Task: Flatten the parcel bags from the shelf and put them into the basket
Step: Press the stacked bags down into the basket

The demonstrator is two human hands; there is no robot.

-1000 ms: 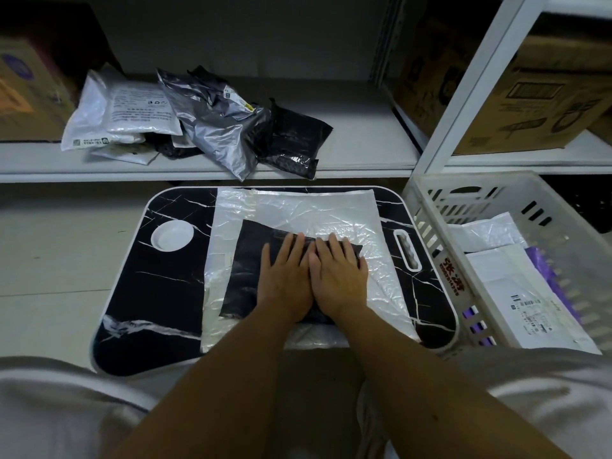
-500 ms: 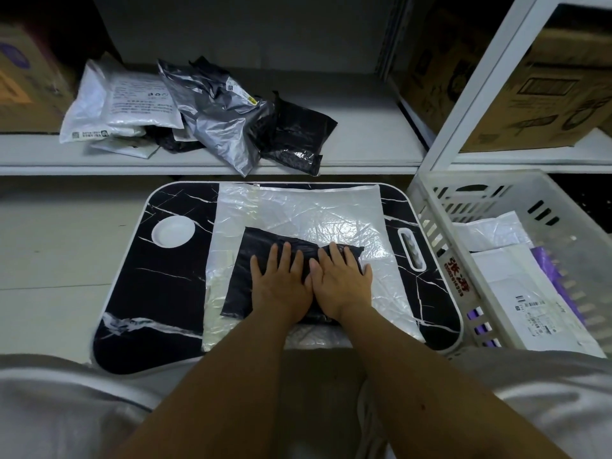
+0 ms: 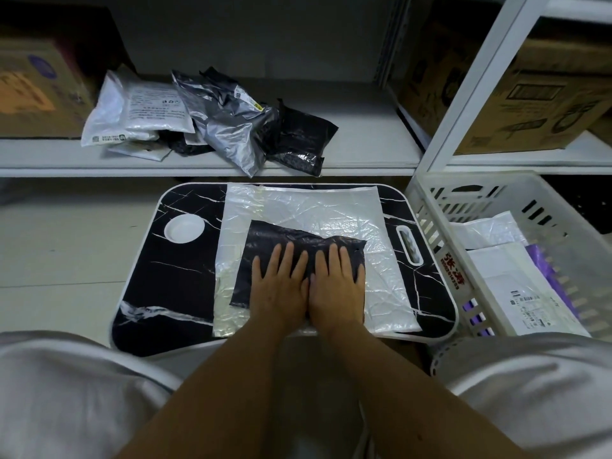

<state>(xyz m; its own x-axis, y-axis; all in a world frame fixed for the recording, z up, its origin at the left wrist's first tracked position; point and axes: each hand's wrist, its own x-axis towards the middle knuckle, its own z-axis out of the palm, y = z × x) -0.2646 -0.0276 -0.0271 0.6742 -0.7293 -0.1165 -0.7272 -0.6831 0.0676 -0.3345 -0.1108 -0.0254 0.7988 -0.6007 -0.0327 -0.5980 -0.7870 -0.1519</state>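
Note:
A black parcel bag [image 3: 265, 238] lies on a larger white bag [image 3: 318, 207], both spread on a black marble-pattern lap table [image 3: 172, 270]. My left hand [image 3: 280, 286] and my right hand [image 3: 337, 286] press flat on the black bag side by side, palms down, fingers spread, holding nothing. On the shelf [image 3: 364, 150] behind sit crumpled bags: white [image 3: 142, 111], silver [image 3: 225, 127] and black [image 3: 301, 140]. The white slatted basket [image 3: 430, 207] at the right holds flat white and purple bags [image 3: 516, 286].
Cardboard boxes stand on the shelves at far left [image 3: 33, 91] and at right [image 3: 536, 94]. A white shelf post [image 3: 463, 104] rises between the table and the basket. The table has a round cup recess [image 3: 184, 228] and a handle slot [image 3: 409, 246].
Both hands have slid a little toward me and apart over the black bag, with fingers spreading wider. The bag lies flatter.

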